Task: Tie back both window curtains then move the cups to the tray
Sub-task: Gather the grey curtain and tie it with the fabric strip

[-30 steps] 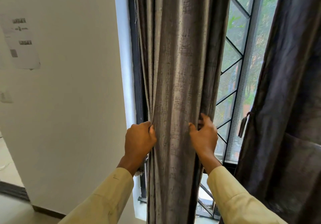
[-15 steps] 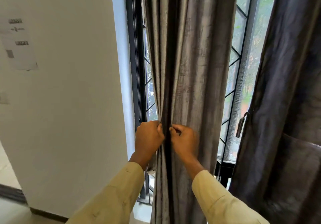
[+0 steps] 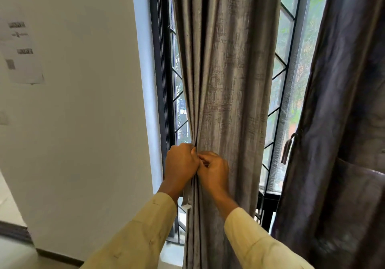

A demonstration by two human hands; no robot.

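Two pale yellow sleeves, the left sleeve and the right sleeve, are reaching up from the lower edge toward the window. The left hand is curling into a fist around the gathered left edge of the grey curtain, knuckles facing the camera. The right hand is pressing against it, thumb side to thumb side, with its fingers bent and pinching the folds just where the cloth is bunching. Whether a tie is also passing between the fingertips is hard to tell, since the fingers are hiding that spot.

A short strip of fabric with a pale frayed end is hanging straight down from under the left hand, lying against the curtain's edge. The grey curtain is hanging directly behind and above both hands, narrowing to tight pleats at the grip and spreading wider toward the top.

To the right, the dark curtain is hanging loose, with a looped tieback dangling at its left edge. Behind both, a black window frame and a diagonal grille are showing green foliage outside.

On the white wall at far left, a paper sheet is carrying dark printed blocks and a square code, all too blurred to read.
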